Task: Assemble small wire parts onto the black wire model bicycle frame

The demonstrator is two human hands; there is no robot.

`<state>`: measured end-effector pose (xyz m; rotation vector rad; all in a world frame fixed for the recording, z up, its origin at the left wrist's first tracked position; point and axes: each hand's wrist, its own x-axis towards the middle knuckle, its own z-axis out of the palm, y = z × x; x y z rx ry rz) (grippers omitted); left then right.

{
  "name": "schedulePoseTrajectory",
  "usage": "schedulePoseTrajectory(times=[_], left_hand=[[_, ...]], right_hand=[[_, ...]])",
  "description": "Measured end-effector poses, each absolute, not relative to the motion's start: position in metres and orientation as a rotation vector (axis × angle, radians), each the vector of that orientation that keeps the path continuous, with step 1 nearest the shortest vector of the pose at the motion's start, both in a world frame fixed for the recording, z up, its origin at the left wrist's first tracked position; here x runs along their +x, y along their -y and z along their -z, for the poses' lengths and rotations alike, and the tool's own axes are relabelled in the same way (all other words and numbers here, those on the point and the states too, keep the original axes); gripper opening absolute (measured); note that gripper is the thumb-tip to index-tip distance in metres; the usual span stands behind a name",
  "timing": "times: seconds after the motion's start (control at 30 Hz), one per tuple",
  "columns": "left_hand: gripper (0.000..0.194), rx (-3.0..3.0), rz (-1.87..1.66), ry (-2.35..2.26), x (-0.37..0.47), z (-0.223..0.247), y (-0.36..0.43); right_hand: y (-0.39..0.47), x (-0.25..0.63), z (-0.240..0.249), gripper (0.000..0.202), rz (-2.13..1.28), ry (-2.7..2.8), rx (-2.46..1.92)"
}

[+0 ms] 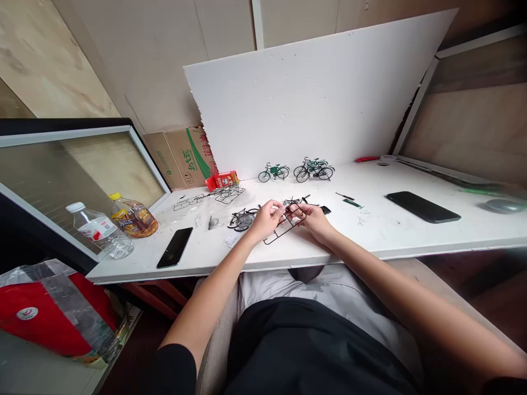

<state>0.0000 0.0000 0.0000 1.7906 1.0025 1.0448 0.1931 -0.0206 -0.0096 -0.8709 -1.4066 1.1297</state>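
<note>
Black and thin, a frame of small bars (290,228) is hanging over the white table (366,233), near its front edge, between the two hands of the seated person. From where I am standing, I am seeing the fingers of the right hand (315,222) pinching this frame, and the left hand (265,221) is also gripping it with bent fingers. Farther back, model bicycles (274,170) are standing before a white board (308,104). To the left, one dark phone (175,248) is lying.
</note>
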Motion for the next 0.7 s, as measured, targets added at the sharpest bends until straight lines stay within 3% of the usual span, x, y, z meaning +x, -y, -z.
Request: schedulePoseTrajectory(times=[0.27, 0.37, 0.47, 0.7], left_hand=[[0.053, 2.054, -0.917, -1.012, -0.003, -0.024, 0.022], [0.069, 2.299, -0.906, -1.132, 0.004, -0.023, 0.031], [0.043, 2.405, -0.950, -1.226, 0.008, -0.021, 0.030], [0.023, 2.349, -0.868, -1.152, -0.011, -0.046, 0.027]], right_hand=[[0.021, 0.190, 0.013, 0.036, -0.705, 1.638, -0.991], [0.019, 0.190, 0.014, 0.040, -0.671, 1.649, -1.003], [0.018, 0.191, 0.015, 0.048, -0.662, 1.686, -0.951], [0.021, 0.193, 0.012, 0.051, -0.783, 1.772, -0.914]])
